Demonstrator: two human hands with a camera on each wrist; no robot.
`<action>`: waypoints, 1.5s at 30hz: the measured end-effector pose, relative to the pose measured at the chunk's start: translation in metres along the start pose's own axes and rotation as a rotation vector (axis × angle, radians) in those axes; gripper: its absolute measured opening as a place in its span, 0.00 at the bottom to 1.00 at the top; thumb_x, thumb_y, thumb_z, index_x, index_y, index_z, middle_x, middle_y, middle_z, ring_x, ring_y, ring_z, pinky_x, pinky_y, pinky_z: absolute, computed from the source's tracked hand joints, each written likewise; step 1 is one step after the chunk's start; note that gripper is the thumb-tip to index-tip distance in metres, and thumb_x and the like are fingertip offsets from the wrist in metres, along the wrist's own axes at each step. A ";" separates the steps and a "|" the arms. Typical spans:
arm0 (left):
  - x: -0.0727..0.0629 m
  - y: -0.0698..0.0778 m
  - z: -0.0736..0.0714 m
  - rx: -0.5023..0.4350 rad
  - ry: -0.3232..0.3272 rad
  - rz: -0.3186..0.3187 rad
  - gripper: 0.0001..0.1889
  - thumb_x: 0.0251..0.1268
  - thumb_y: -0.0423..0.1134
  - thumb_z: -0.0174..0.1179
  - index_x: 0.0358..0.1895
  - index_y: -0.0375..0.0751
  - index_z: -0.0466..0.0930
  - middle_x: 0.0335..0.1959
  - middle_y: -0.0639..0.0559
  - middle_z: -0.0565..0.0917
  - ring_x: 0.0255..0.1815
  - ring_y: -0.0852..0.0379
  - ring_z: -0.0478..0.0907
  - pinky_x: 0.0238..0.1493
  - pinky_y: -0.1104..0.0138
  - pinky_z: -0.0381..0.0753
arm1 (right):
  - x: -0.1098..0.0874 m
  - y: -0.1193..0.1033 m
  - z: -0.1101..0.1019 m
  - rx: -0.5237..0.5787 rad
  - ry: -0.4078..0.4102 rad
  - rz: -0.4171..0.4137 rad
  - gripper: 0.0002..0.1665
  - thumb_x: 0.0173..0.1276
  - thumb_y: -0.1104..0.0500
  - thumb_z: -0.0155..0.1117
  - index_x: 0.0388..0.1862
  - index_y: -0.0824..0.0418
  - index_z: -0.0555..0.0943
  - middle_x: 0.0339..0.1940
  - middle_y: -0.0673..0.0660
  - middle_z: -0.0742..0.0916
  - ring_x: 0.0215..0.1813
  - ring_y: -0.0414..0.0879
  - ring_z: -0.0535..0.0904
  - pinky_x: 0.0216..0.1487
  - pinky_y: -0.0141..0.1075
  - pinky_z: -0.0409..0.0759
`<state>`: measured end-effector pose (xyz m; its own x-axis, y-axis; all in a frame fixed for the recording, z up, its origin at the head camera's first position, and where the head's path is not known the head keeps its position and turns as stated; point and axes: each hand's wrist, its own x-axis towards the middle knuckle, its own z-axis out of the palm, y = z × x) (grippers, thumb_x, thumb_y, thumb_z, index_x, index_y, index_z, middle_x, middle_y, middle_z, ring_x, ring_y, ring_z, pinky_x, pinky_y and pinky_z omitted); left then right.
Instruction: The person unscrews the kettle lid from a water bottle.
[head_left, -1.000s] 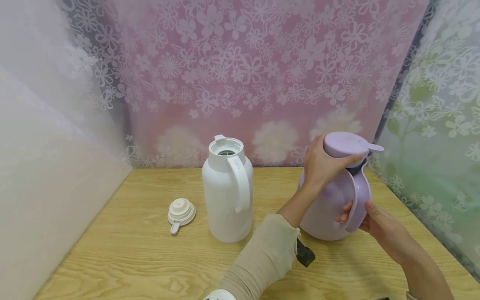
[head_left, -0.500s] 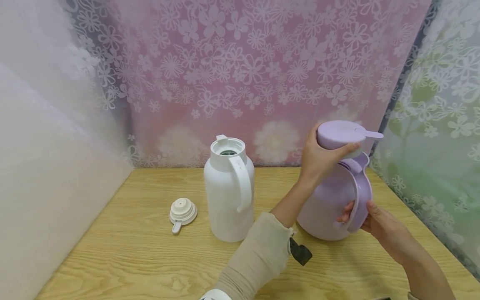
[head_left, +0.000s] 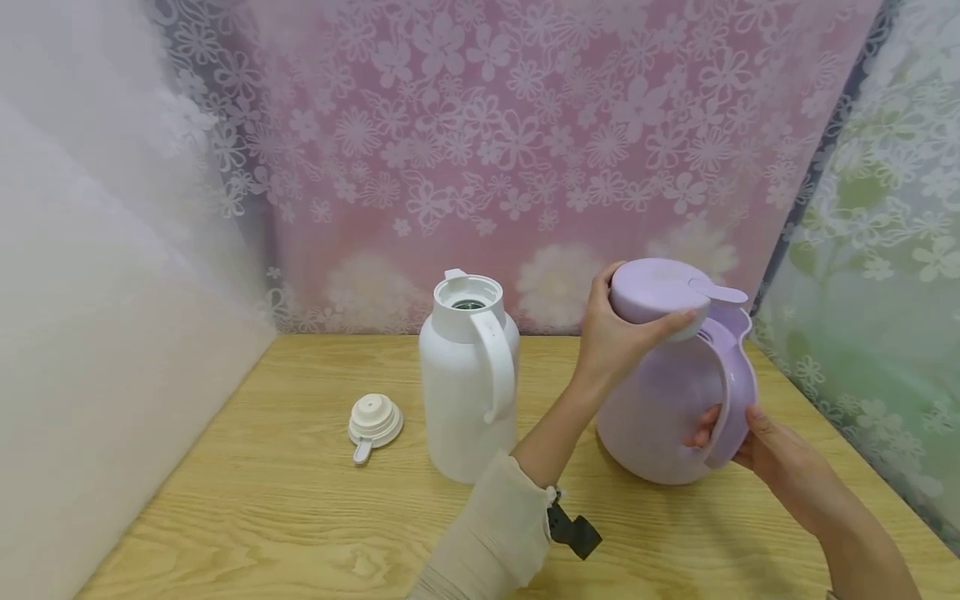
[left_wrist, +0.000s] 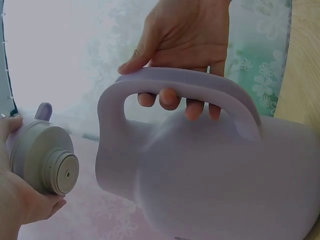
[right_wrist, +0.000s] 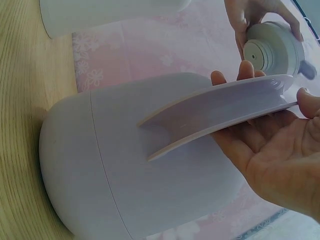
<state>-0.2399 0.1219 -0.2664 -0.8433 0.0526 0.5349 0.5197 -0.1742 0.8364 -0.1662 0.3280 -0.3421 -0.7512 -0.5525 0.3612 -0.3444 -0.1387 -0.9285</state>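
A lilac thermos jug [head_left: 652,408] stands on the right of the wooden table, its mouth uncovered. My right hand [head_left: 795,475] grips its handle [left_wrist: 185,82], fingers curled through the loop. Held by its rim in my left hand [head_left: 618,333] is the lilac lid [head_left: 656,287], lifted off the jug and just left of its mouth. In both wrist views the lid's pale stepped stopper [left_wrist: 65,172] points out from its underside, apart from the jug. To the left stands a white thermos jug [head_left: 468,392], uncovered. Its white lid [head_left: 375,421] lies beside it, stopper side up.
The wooden table [head_left: 247,517] meets a pink flowered curtain [head_left: 525,167] at the back. A pale wall [head_left: 112,292] borders the left side and a green-white flowered curtain [head_left: 885,275] the right. A black strap piece [head_left: 573,533] hangs at my left sleeve.
My left hand has lifted the lilac lid off the jug and moved it left, then slightly down. My right hand stays on the handle.
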 end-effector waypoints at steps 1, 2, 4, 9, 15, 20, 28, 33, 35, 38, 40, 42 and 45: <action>-0.002 0.000 -0.002 -0.002 -0.004 -0.006 0.38 0.41 0.40 0.74 0.59 0.50 0.64 0.47 0.63 0.72 0.42 0.67 0.74 0.40 0.72 0.75 | 0.000 0.000 0.000 0.005 -0.003 -0.004 0.30 0.76 0.59 0.14 0.57 0.70 0.66 0.48 0.59 0.81 0.54 0.50 0.75 0.53 0.34 0.71; -0.004 -0.001 -0.005 -0.004 -0.009 -0.011 0.38 0.41 0.41 0.74 0.59 0.51 0.64 0.48 0.63 0.72 0.43 0.67 0.73 0.41 0.71 0.75 | -0.001 -0.001 0.000 -0.008 0.001 0.000 0.30 0.76 0.60 0.14 0.57 0.70 0.66 0.48 0.58 0.81 0.54 0.50 0.75 0.52 0.34 0.71; -0.007 -0.002 -0.009 -0.006 -0.019 -0.011 0.38 0.42 0.40 0.74 0.59 0.50 0.63 0.48 0.63 0.71 0.43 0.67 0.73 0.41 0.71 0.75 | -0.002 -0.001 0.000 -0.018 0.001 -0.012 0.30 0.76 0.62 0.14 0.57 0.73 0.65 0.48 0.59 0.80 0.53 0.51 0.75 0.52 0.34 0.71; -0.016 -0.005 -0.019 -0.028 -0.017 -0.016 0.39 0.41 0.39 0.74 0.60 0.49 0.63 0.49 0.62 0.71 0.45 0.66 0.73 0.43 0.70 0.75 | -0.002 0.004 -0.002 0.003 -0.025 -0.063 0.30 0.75 0.64 0.12 0.56 0.76 0.64 0.49 0.64 0.80 0.53 0.53 0.75 0.52 0.35 0.71; -0.029 -0.013 -0.029 -0.067 -0.035 -0.025 0.38 0.42 0.36 0.74 0.59 0.50 0.63 0.49 0.63 0.71 0.45 0.65 0.73 0.44 0.70 0.75 | -0.001 0.006 -0.003 0.014 -0.032 -0.073 0.30 0.75 0.64 0.12 0.56 0.78 0.63 0.49 0.65 0.80 0.53 0.54 0.75 0.52 0.35 0.72; -0.039 -0.024 -0.034 -0.090 -0.047 -0.006 0.38 0.41 0.33 0.73 0.59 0.53 0.64 0.52 0.65 0.72 0.47 0.65 0.73 0.46 0.69 0.74 | -0.001 0.007 -0.003 0.021 -0.034 -0.084 0.30 0.75 0.65 0.11 0.56 0.78 0.63 0.49 0.66 0.79 0.53 0.55 0.75 0.52 0.36 0.72; -0.054 -0.038 -0.045 -0.096 -0.057 -0.044 0.40 0.43 0.30 0.72 0.61 0.56 0.63 0.52 0.62 0.71 0.48 0.62 0.72 0.46 0.67 0.74 | -0.001 0.007 -0.002 0.020 -0.031 -0.081 0.30 0.75 0.65 0.12 0.56 0.78 0.63 0.48 0.66 0.79 0.53 0.55 0.75 0.52 0.36 0.72; -0.062 -0.047 -0.052 -0.112 -0.071 -0.085 0.39 0.44 0.29 0.70 0.61 0.56 0.62 0.52 0.60 0.71 0.49 0.60 0.72 0.47 0.66 0.74 | -0.002 0.003 0.001 -0.029 0.004 -0.033 0.29 0.75 0.63 0.12 0.55 0.77 0.63 0.47 0.62 0.81 0.52 0.53 0.76 0.51 0.35 0.72; -0.065 -0.051 -0.056 -0.109 -0.078 -0.102 0.39 0.44 0.29 0.70 0.61 0.56 0.62 0.52 0.60 0.71 0.49 0.60 0.71 0.47 0.65 0.73 | -0.003 0.001 0.001 -0.055 0.018 -0.015 0.29 0.76 0.63 0.13 0.54 0.77 0.63 0.47 0.61 0.81 0.52 0.52 0.76 0.51 0.35 0.72; -0.068 -0.058 -0.061 -0.088 -0.096 -0.114 0.39 0.45 0.30 0.70 0.62 0.56 0.62 0.53 0.60 0.70 0.50 0.60 0.71 0.48 0.65 0.73 | -0.003 -0.001 0.002 -0.078 0.033 0.003 0.28 0.76 0.62 0.13 0.54 0.76 0.63 0.47 0.61 0.81 0.52 0.52 0.76 0.51 0.35 0.72; -0.071 -0.063 -0.065 -0.077 -0.113 -0.117 0.39 0.45 0.31 0.71 0.62 0.57 0.62 0.54 0.60 0.70 0.51 0.59 0.70 0.48 0.65 0.73 | -0.003 -0.002 0.002 -0.083 0.035 0.007 0.28 0.76 0.62 0.14 0.54 0.76 0.64 0.46 0.61 0.81 0.52 0.53 0.76 0.51 0.35 0.72; -0.073 -0.067 -0.069 -0.078 -0.133 -0.124 0.40 0.45 0.31 0.71 0.63 0.57 0.62 0.55 0.60 0.69 0.52 0.58 0.69 0.49 0.64 0.73 | -0.002 -0.002 0.002 -0.076 0.031 0.011 0.28 0.76 0.62 0.14 0.54 0.75 0.64 0.46 0.62 0.81 0.52 0.53 0.76 0.51 0.35 0.72; -0.076 -0.072 -0.075 -0.090 -0.163 -0.131 0.40 0.46 0.32 0.71 0.64 0.56 0.61 0.56 0.59 0.68 0.53 0.57 0.68 0.49 0.63 0.73 | -0.002 -0.002 0.002 -0.070 0.028 0.011 0.28 0.76 0.62 0.14 0.54 0.75 0.64 0.46 0.62 0.81 0.53 0.52 0.75 0.51 0.35 0.72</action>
<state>-0.2231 0.0568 -0.3763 -0.8658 0.2375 0.4405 0.3864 -0.2421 0.8900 -0.1631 0.3277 -0.3409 -0.7701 -0.5307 0.3540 -0.3737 -0.0743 -0.9246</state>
